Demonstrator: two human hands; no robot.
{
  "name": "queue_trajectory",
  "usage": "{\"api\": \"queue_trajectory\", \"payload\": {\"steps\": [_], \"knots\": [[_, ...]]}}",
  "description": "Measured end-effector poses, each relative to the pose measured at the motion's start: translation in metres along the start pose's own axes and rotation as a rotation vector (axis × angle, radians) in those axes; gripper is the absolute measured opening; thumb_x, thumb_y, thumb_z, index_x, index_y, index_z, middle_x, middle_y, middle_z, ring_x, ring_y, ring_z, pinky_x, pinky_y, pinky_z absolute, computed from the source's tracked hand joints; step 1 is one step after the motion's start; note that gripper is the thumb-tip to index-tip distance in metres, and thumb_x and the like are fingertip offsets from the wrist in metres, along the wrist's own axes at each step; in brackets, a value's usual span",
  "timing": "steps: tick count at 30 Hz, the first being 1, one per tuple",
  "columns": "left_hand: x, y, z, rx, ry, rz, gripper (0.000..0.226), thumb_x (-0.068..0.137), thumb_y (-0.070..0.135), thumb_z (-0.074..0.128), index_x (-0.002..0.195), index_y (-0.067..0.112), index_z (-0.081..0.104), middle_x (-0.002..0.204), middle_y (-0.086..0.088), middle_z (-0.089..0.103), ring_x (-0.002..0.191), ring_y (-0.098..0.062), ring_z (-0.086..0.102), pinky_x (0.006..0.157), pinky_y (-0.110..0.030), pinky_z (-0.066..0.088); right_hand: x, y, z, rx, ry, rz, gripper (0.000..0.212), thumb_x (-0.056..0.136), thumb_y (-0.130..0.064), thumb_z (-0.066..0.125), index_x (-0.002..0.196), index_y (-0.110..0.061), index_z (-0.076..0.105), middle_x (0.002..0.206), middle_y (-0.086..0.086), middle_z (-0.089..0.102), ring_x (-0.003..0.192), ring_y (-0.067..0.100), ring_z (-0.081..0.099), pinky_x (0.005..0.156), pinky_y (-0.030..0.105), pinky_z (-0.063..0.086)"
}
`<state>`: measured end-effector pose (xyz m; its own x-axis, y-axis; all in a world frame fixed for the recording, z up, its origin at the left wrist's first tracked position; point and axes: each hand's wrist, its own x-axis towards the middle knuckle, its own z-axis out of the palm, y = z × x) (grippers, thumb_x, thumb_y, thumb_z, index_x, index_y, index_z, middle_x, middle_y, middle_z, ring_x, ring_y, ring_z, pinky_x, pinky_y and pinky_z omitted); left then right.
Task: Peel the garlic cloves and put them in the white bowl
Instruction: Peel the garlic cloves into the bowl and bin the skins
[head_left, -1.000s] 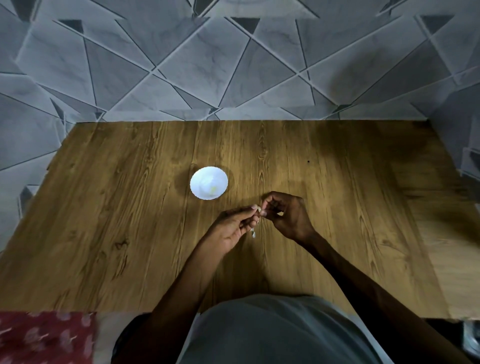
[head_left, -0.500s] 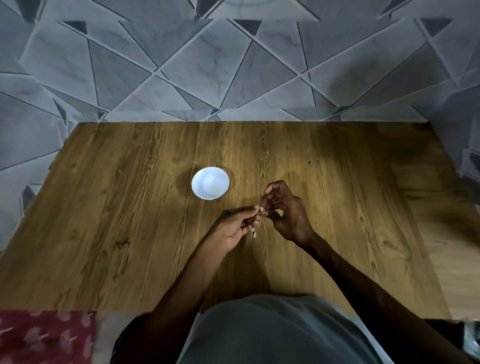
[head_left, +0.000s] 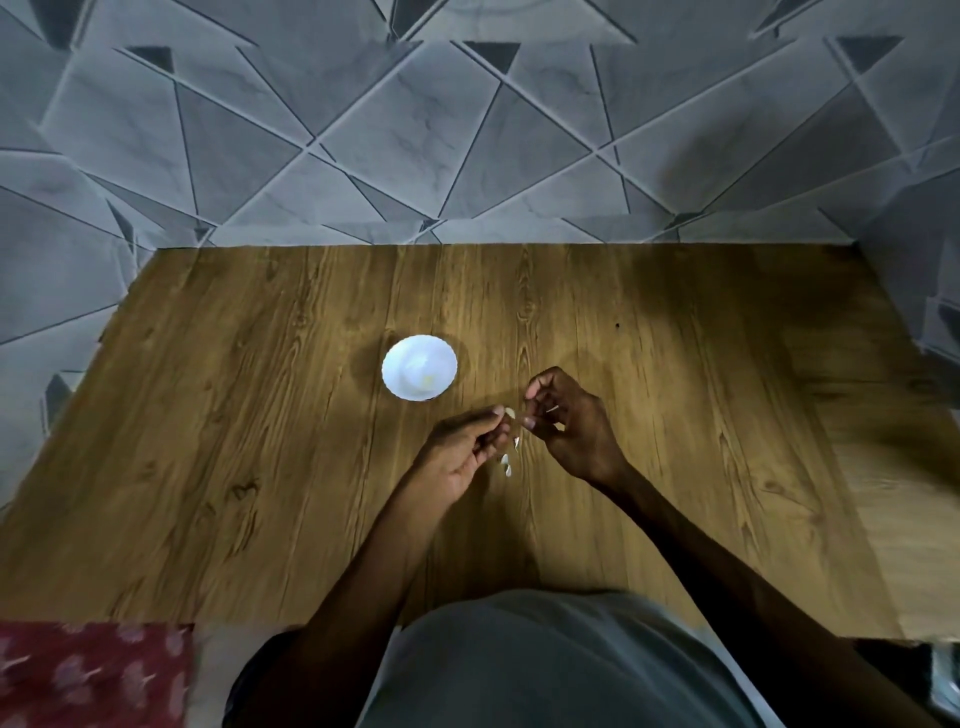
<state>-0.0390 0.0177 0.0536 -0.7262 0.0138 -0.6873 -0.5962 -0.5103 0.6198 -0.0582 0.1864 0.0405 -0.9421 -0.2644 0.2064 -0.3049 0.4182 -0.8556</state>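
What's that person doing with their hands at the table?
Someone is peeling garlic. The left hand pinches a garlic clove while the right hand picks at its skin with curled fingers. Loose bits of skin lie on the wooden table under the hands. The white bowl waits nearby, with something pale inside.

Dim, shadowed right side; wide-angle edge warp.

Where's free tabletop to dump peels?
Bare wood from the white bowl left to the table edge, and right of the right hand. Crowded: between left hand and right hand, with the pinched garlic clove and peel scraps below.
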Motion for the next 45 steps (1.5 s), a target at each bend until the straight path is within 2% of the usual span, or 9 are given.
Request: {"api": "queue_trajectory", "payload": {"steps": [6,10,15,22,27,30,34,41,45], "knots": [[0.005,-0.008,-0.013,0.091,-0.014,0.069,0.011,0.090,-0.003,0.061,0.095,0.002,0.070,0.088,-0.012,0.073,0.077,-0.014,0.072,0.071,-0.022,0.058,-0.005,0.028,0.005,-0.182,-0.139,0.159,0.019,0.079,0.006,0.071,0.079,-0.012,0.075,0.075,-0.007,0.073,0.066,-0.012,0.062,0.064,0.005,0.046],[0.005,-0.014,-0.017,0.174,-0.055,0.125,0.013,0.092,-0.003,0.059,0.100,0.002,0.068,0.092,-0.013,0.072,0.082,-0.016,0.072,0.076,-0.022,0.058,-0.007,0.027,0.004,-0.104,-0.124,0.234,0.011,0.081,-0.003,0.075,0.084,-0.012,0.078,0.076,-0.007,0.074,0.065,-0.004,0.066,0.067,0.023,0.058],[0.003,-0.016,-0.013,0.319,-0.060,0.213,0.018,0.090,-0.004,0.061,0.107,-0.003,0.066,0.097,-0.014,0.073,0.085,-0.017,0.072,0.082,-0.025,0.058,-0.003,0.012,0.003,-0.001,-0.100,0.171,0.015,0.082,-0.011,0.079,0.097,-0.012,0.078,0.085,-0.008,0.074,0.074,-0.001,0.069,0.070,0.019,0.057],[0.002,-0.015,-0.010,0.480,-0.076,0.343,0.011,0.090,-0.001,0.064,0.097,0.006,0.069,0.087,-0.005,0.076,0.084,-0.018,0.072,0.084,-0.032,0.058,-0.001,0.009,0.000,-0.014,-0.109,0.102,0.010,0.081,-0.016,0.080,0.091,-0.013,0.079,0.081,-0.006,0.075,0.072,0.001,0.069,0.067,0.014,0.053],[0.003,-0.015,-0.010,0.552,-0.059,0.406,0.011,0.087,0.002,0.068,0.093,0.010,0.072,0.086,-0.007,0.076,0.082,-0.020,0.072,0.083,-0.036,0.057,-0.002,0.004,-0.002,0.041,-0.119,0.208,0.008,0.081,-0.010,0.079,0.088,-0.011,0.079,0.070,-0.014,0.071,0.062,0.003,0.069,0.061,0.020,0.056],[0.001,-0.015,-0.010,0.592,-0.074,0.464,0.009,0.086,0.004,0.070,0.094,0.006,0.072,0.084,-0.009,0.075,0.077,-0.021,0.072,0.081,-0.034,0.058,-0.003,0.001,-0.005,0.196,-0.122,0.328,0.009,0.080,-0.002,0.077,0.088,-0.007,0.077,0.073,0.003,0.075,0.067,0.022,0.073,0.063,0.032,0.062],[0.000,-0.016,-0.012,0.592,-0.076,0.480,0.010,0.086,0.005,0.071,0.095,0.006,0.072,0.082,-0.010,0.074,0.076,-0.022,0.072,0.080,-0.033,0.058,-0.005,-0.002,-0.009,0.308,-0.140,0.416,0.011,0.084,0.007,0.068,0.087,-0.002,0.075,0.077,0.015,0.074,0.072,0.030,0.073,0.065,0.031,0.061],[-0.003,-0.018,-0.011,0.582,-0.102,0.508,0.010,0.086,0.002,0.069,0.095,0.003,0.072,0.082,-0.007,0.074,0.078,-0.021,0.072,0.076,-0.030,0.057,-0.004,-0.001,-0.006,0.110,-0.175,0.365,0.022,0.088,0.007,0.063,0.076,-0.010,0.069,0.070,0.006,0.070,0.062,0.013,0.069,0.059,0.023,0.058],[-0.003,-0.018,-0.013,0.628,-0.074,0.567,0.010,0.085,0.004,0.071,0.095,0.003,0.072,0.085,-0.011,0.074,0.078,-0.024,0.072,0.073,-0.026,0.056,-0.008,0.007,-0.004,0.001,-0.211,0.311,0.019,0.086,0.011,0.063,0.081,-0.005,0.072,0.072,0.003,0.070,0.063,0.014,0.069,0.061,0.028,0.061]]}}
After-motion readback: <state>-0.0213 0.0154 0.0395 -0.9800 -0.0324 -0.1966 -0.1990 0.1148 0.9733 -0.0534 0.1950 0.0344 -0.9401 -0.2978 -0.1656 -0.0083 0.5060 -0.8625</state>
